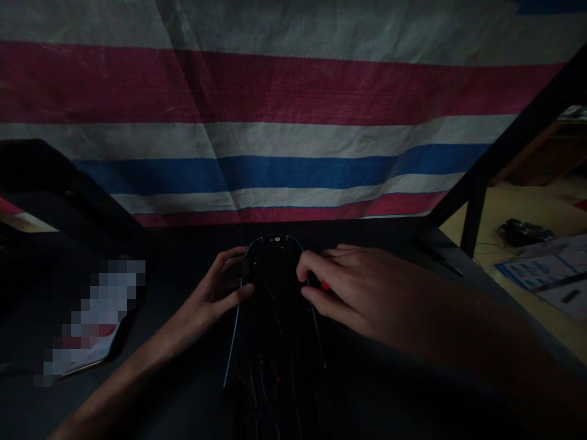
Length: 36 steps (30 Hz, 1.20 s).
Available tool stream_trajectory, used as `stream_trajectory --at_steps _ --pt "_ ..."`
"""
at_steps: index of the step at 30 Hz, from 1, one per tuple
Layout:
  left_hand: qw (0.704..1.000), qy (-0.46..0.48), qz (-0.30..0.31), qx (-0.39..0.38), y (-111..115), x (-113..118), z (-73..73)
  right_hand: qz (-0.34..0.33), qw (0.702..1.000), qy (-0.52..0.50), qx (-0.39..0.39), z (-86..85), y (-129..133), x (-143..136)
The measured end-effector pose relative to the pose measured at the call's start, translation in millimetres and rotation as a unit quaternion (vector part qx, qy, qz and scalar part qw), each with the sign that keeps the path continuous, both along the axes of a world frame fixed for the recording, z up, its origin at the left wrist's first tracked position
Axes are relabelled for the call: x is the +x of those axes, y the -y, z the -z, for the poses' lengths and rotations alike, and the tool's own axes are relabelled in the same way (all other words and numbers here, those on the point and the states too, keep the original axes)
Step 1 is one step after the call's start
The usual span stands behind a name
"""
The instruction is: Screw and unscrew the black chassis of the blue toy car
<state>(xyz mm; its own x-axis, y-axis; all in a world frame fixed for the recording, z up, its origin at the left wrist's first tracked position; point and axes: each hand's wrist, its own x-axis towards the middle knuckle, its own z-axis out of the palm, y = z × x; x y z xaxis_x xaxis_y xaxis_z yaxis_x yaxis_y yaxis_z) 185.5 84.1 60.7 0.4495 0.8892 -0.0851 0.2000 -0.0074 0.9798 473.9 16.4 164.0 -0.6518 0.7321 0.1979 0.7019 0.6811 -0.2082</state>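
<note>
A long black device (pixel 275 293) with thin blue edging lies on the dark table in front of me, its rounded end pointing away. Dark wires seem to run along its near part, but the dim light hides most detail. My left hand (pixel 220 286) grips the device's left edge, with the thumb on top and the fingers along the side. Across from it, my right hand (pixel 342 281) is closed at the right edge, thumb and forefinger bent together. A small red piece (pixel 325 285) shows between those fingers; what it belongs to is hidden.
A phone-like object (pixel 92 354), partly pixelated, lies on the table (pixel 169 293) at left. A thin dark tool (pixel 452 266) rests near the right edge. Striped sheeting (pixel 284 91) hangs behind, beside a black frame bar (pixel 477 214). Papers (pixel 545 272) lie on the floor.
</note>
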Motion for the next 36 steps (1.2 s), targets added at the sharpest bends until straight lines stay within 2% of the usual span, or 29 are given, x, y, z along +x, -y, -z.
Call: stream_trajectory --at_steps 8,12,17,22,29,34,36 --pt "1.0 -0.009 -0.003 -0.001 -1.6 -2.2 2.4 0.034 0.999 0.002 -0.002 -4.1 4.8 -5.1" --pt "1.0 0.005 0.001 0.002 -2.5 -2.5 3.9 0.016 1.0 -0.006 -0.008 -4.2 6.5 -5.0" --pt "1.0 0.001 0.003 0.003 -3.0 -2.9 6.6 0.05 0.999 0.002 -0.016 -3.4 8.6 -8.0" --pt "1.0 0.007 0.0 0.0 -2.1 -3.3 7.4 0.034 0.999 -0.004 -0.018 -1.8 7.2 -8.0" --pt "1.0 -0.001 0.001 0.011 -2.1 -3.0 5.0 -0.004 1.0 0.001 0.029 -1.8 8.5 -7.0" --pt "1.0 0.006 0.005 0.007 -2.8 -3.0 7.5 -0.016 0.997 0.057 0.052 -2.5 11.5 -7.5" --pt "1.0 0.006 0.005 0.01 -2.3 -2.2 6.2 -0.019 0.998 0.033 0.053 -1.9 12.0 -6.8"
